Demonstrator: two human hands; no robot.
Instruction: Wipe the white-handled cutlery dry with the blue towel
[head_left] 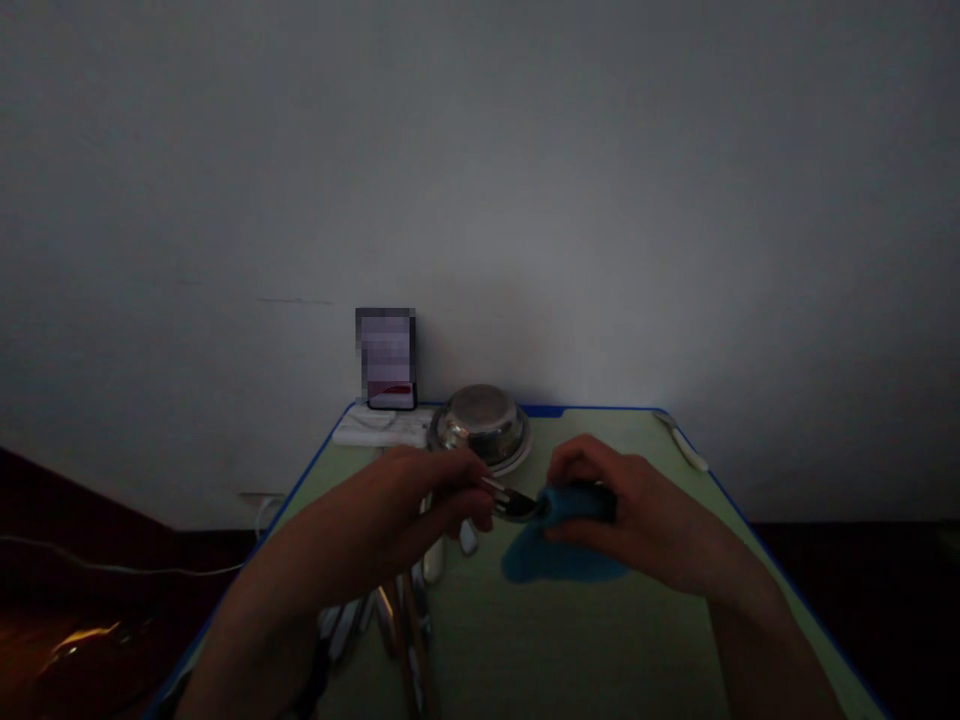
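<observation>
Above the table, my left hand (450, 490) pinches the pronged end of a metal fork (517, 503) between thumb and fingers. My right hand (611, 500) is closed around a blue cloth (564, 560), which is folded over the other part of the fork and hides it. The cloth's loose lower part hangs beneath my right hand. Behind both hands, an upside-down metal bowl (484, 425) rests near the wall. Several utensils (405, 630) lie below my left forearm, blurred and partly covered by it.
A phone (390, 360) leans upright on the wall behind a white power strip (379, 427). At the table's far right corner lies a utensil with a white handle (688, 450). The green table (570, 650) has a blue edge. A white cable (150, 572) runs off to the left.
</observation>
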